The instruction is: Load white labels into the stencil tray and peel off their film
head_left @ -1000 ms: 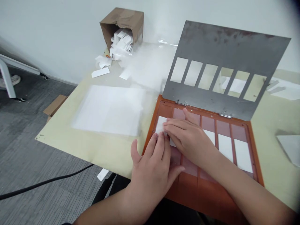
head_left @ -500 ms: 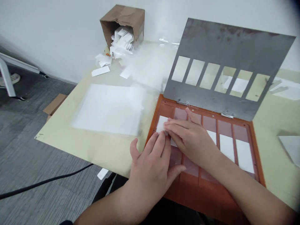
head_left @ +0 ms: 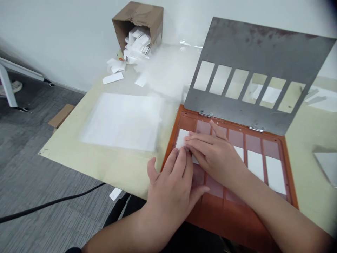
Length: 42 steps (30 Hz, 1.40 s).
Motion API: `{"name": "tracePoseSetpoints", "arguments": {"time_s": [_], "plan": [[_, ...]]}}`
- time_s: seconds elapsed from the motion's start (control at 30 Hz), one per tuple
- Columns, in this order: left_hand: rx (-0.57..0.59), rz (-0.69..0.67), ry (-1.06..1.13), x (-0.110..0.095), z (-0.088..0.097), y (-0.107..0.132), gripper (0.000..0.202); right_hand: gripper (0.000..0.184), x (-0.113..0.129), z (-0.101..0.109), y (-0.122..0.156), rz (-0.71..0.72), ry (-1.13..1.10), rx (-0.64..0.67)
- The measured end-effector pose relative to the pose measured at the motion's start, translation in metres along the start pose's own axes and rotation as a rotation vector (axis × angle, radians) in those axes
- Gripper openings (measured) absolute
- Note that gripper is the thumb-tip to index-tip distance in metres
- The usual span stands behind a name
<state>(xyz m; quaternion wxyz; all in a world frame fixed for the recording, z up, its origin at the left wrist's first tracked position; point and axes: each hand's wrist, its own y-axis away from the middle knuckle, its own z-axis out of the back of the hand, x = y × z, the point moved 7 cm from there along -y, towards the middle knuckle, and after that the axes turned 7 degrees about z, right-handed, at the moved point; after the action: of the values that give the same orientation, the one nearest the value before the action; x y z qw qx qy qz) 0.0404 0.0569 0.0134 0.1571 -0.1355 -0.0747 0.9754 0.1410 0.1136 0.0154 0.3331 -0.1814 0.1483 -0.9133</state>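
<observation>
**Left hand:** On my feed the left hand (head_left: 171, 189) sits over the lower left of the orange tray (head_left: 196, 219), its fingers (head_left: 181, 165) slightly spread, tips down at the lower edge of a white card (head_left: 181, 138); the thumb splays off to the left.

**Right hand:** The right hand (head_left: 216, 156) lies across the tray from the right, its fingers (head_left: 202, 147) pressed together and reaching toward that same card, with the thumb raised apart.

**Fingers:** Both sets of fingertips meet at the card. I cannot tell whether they are pinching it or only pressing on it.

**Card:** It lies in the tray's leftmost compartment, partly covered by both hands.

**Tray:** Three more white cards (head_left: 255, 165) sit in the compartments to the right. A grey metal plate (head_left: 252, 66) with six rectangular windows stands tilted up on hinges from the tray's far edge.

**Tabletop:** The tray rests on a pale tabletop (head_left: 86, 165). A clear plastic sheet (head_left: 121, 121) lies left of the tray, over something white. Beyond it, a tipped cardboard box (head_left: 137, 17) spills white slips (head_left: 113, 78).

**Floor:** A black cable (head_left: 52, 202) runs across the grey carpet (head_left: 39, 158).
</observation>
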Motion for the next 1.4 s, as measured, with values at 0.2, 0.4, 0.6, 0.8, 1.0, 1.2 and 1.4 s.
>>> {"name": "tracePoseSetpoints", "arguments": {"time_s": [0.2, 0.4, 0.6, 0.8, 1.0, 1.2, 1.4], "plan": [[-0.004, -0.004, -0.007, -0.001, -0.001, 0.000, 0.058, 0.028, 0.000, -0.001, 0.000, 0.011, -0.005, 0.018], [0.001, 0.000, 0.000, -0.001, -0.001, 0.000, 0.059, 0.029, 0.000, 0.000, 0.000, 0.015, 0.005, 0.024], [0.003, -0.001, 0.006, -0.002, -0.001, 0.000, 0.059, 0.031, 0.002, -0.001, -0.001, 0.022, 0.033, 0.031], [0.034, -0.002, -0.007, -0.002, -0.003, 0.002, 0.060, 0.031, 0.004, 0.000, 0.000, 0.031, 0.040, 0.059], [0.093, -0.003, -0.014, -0.001, -0.005, 0.002, 0.060, 0.026, 0.003, 0.008, -0.003, 0.016, -0.052, 0.061], [0.180, 0.007, -0.030, -0.001, -0.005, -0.002, 0.059, 0.040, -0.002, -0.001, -0.003, -0.062, 0.060, 0.141], [0.233, 0.047, -0.076, -0.004, -0.006, -0.001, 0.064, 0.053, -0.006, -0.008, 0.000, -0.102, 0.018, 0.233]]}}
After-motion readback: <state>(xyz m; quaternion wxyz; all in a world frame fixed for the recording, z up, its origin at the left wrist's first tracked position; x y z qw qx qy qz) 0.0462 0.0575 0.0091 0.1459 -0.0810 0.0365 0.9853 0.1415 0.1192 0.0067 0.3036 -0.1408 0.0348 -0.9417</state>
